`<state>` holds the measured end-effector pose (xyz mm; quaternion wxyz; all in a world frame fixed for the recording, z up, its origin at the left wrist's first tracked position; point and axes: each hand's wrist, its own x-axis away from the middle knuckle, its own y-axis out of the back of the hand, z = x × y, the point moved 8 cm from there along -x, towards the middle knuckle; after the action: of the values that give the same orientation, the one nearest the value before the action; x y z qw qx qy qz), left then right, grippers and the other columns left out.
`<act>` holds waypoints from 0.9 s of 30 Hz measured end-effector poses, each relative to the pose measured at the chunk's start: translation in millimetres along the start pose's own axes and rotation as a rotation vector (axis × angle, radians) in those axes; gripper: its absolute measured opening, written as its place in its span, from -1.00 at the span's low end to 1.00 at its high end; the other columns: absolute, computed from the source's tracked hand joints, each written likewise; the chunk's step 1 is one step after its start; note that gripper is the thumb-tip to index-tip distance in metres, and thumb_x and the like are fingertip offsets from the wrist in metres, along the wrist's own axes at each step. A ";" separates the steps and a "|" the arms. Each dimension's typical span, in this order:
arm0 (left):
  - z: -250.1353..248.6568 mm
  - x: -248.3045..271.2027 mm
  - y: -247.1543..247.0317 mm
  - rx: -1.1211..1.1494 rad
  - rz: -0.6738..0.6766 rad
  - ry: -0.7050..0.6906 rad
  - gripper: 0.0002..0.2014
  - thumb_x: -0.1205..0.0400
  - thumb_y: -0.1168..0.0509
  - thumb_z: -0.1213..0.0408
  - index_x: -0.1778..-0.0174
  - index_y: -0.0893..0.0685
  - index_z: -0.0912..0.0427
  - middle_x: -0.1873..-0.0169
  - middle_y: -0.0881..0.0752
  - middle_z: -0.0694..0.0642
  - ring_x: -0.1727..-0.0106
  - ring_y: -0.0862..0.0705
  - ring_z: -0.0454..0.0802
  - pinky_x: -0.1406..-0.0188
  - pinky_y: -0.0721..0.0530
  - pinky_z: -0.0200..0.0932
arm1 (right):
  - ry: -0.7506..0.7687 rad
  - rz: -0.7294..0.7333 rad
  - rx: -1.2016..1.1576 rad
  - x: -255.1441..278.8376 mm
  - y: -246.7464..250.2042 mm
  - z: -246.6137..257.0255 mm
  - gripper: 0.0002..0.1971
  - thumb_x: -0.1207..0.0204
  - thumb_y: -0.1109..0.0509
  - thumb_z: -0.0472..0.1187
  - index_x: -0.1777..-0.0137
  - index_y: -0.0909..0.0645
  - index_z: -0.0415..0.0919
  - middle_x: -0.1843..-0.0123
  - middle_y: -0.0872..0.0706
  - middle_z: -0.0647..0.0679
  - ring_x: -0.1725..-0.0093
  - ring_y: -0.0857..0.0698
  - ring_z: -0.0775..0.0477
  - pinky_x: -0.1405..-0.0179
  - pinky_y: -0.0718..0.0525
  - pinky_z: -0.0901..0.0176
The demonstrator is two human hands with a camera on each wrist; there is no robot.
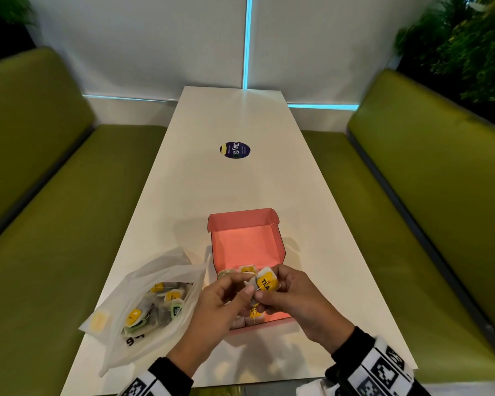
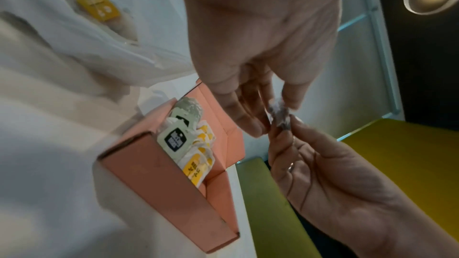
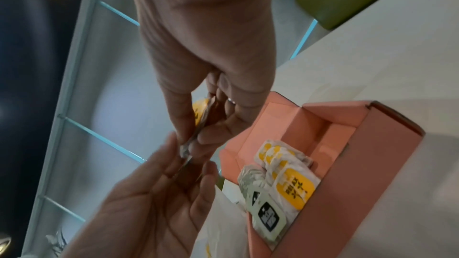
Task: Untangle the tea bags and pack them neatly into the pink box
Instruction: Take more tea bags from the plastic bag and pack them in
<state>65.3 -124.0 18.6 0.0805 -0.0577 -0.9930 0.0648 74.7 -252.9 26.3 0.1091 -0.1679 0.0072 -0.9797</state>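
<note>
Tea bag (image 1: 266, 284) with a yellow tag sits pinched between both hands, held just above the near end of the pink box (image 1: 247, 241). Right hand (image 1: 297, 298) curls its thumb and fingers round the tag; left hand (image 1: 220, 304) nips the pouch's lower corner between thumb and fingertips, its other fingers loosely bent. From the left wrist the bag (image 2: 279, 114) is only a grey blur between the fingertips, and from the right wrist it (image 3: 200, 119) shows edge-on, its print unreadable. Below the hands, packed bags (image 3: 280, 180) stand in a row in the box's near end, mostly hidden in the head view. Left of the box lies a plastic bag (image 1: 143, 295) of loose tea bags, their strings too fine to follow. The box's far part shows bare pink floor, its lid standing open. Farther along the table (image 1: 240, 184) lies a dark round sticker (image 1: 235, 150).
</note>
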 end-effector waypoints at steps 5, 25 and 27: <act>5.1 1.2 4.3 0.129 -0.055 0.055 -0.88 -0.58 -0.28 0.55 0.03 -0.69 0.39 0.23 -0.75 0.20 0.41 -0.75 -0.10 0.50 -0.69 -0.29 | -0.013 -0.105 0.138 0.8 12.1 3.9 -0.90 -0.48 -0.45 -0.30 0.07 -0.67 -0.32 0.27 -0.70 -0.09 0.42 -0.68 0.02 0.43 -0.56 0.30; 9.3 -7.2 32.4 -0.368 -0.172 -0.077 -0.76 -0.51 -0.38 0.53 0.19 -0.73 0.04 0.26 -0.79 -0.02 0.28 -0.69 -0.04 0.27 -0.68 -0.30 | 0.267 -0.232 0.876 -5.2 37.3 38.3 -0.96 -0.42 -0.49 -0.23 0.15 -0.69 -0.10 0.38 -0.64 0.12 0.39 -0.56 0.16 0.28 -0.52 0.32; 7.2 -4.3 36.5 -0.518 -0.182 -0.149 -0.77 -0.51 -0.42 0.43 0.24 -0.72 -0.06 0.34 -0.75 -0.14 0.39 -0.63 -0.18 0.40 -0.55 -0.45 | 0.279 -0.257 0.992 -8.1 45.1 35.2 -0.96 -0.45 -0.47 -0.14 0.15 -0.65 -0.05 0.38 -0.59 0.18 0.40 -0.49 0.17 0.32 -0.45 0.25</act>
<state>72.1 -89.5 5.8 -0.0047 0.0180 -0.9807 -0.1944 103.3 -294.4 54.5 0.0523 0.0361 -0.4634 -0.8839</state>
